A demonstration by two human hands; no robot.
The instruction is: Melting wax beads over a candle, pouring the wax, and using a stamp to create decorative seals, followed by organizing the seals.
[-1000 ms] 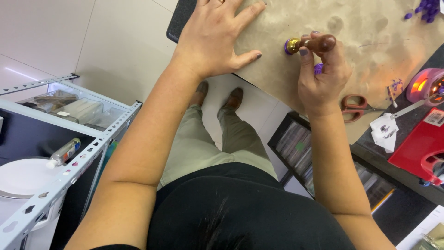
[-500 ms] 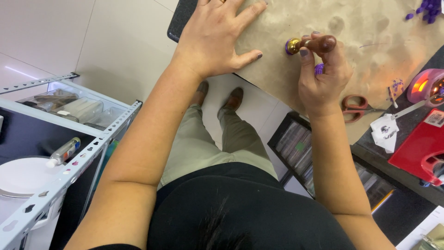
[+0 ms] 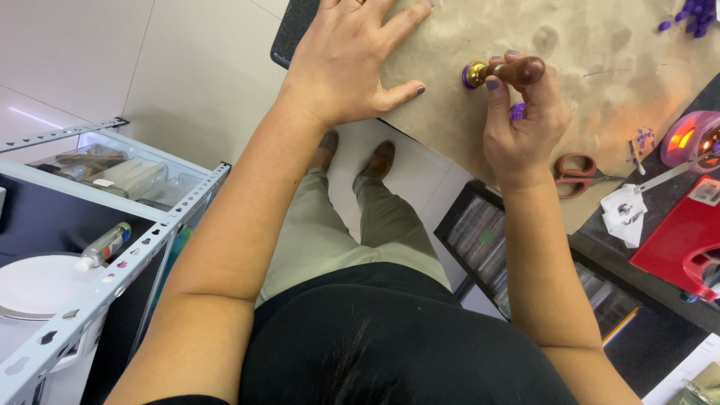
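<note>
Right hand fingertips clamped on the dark wooden handle of a wax seal stamp, brass head pressed onto purple wax on the tan paper sheet. Left hand spread flat, fingers apart, on the sheet's near edge. Farther right: red-handled scissors, crumpled tissue, purple wax beads.

Glossy wooden stamp handle, shiny brass head, matt, seemingly paper sheet
</note>
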